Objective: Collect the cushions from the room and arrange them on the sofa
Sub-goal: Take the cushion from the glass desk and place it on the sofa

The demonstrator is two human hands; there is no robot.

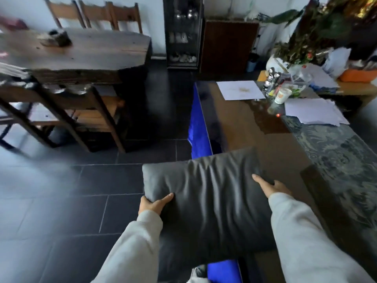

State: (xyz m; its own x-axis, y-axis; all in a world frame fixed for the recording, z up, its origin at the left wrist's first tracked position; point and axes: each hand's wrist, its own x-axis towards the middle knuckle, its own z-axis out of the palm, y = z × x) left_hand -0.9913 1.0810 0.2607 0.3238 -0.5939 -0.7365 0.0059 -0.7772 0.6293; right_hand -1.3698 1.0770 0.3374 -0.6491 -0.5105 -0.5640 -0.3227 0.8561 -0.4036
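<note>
A dark grey cushion (206,197) is held flat in front of me above the tiled floor, next to the near end of a glass-topped table. My left hand (154,204) grips its left edge, thumb on top. My right hand (269,186) holds its right side, with the fingers wrapped over the far edge. Both arms wear light grey sleeves. No sofa is in view.
The glass-topped table (255,127) runs along the right with papers (314,111), a cup (282,96) and plants on it. A blue cloth (199,127) hangs along its left side. A wooden table (81,52) with chairs stands at left. A dark cabinet (183,33) stands against the far wall.
</note>
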